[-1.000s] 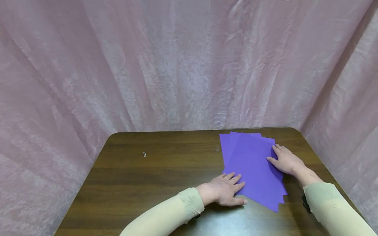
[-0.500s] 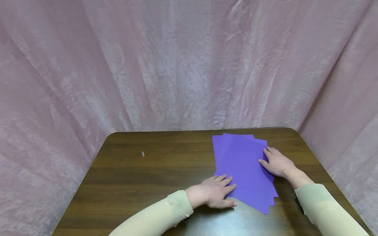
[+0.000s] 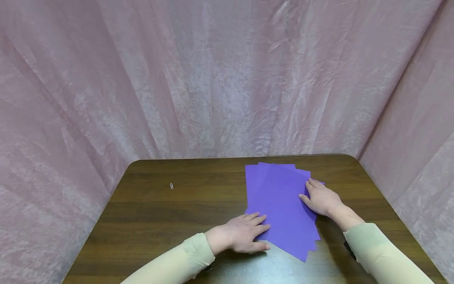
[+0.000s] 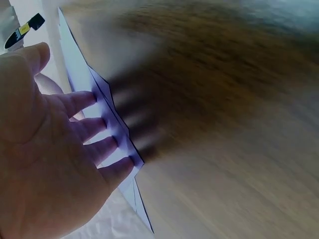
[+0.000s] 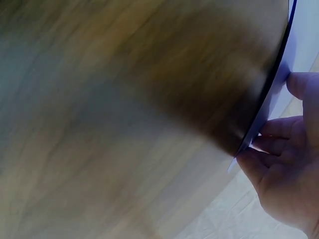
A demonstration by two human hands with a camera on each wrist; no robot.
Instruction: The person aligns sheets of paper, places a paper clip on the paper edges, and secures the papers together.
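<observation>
Several purple sheets of paper (image 3: 280, 205) lie fanned out over one another on the right half of the table. My left hand (image 3: 242, 232) has its fingers spread, with the fingertips on the near left edge of the sheets. In the left wrist view the fingers (image 4: 102, 144) are fairly straight and touch the paper (image 4: 77, 64). On the right edge of the stack rests my right hand (image 3: 322, 199), its fingers extended and thumb apart. The right wrist view shows the fingertips (image 5: 249, 162) at the paper's edge (image 5: 279, 84).
A small white paper clip (image 3: 172, 185) lies on the left part of the brown wooden table (image 3: 149, 221). Pink curtains (image 3: 213, 79) hang behind the table and along its sides.
The purple sheets have slid to the left and slightly toward me across the table, and both hands have moved along with them. The paper clip has stayed in place.
</observation>
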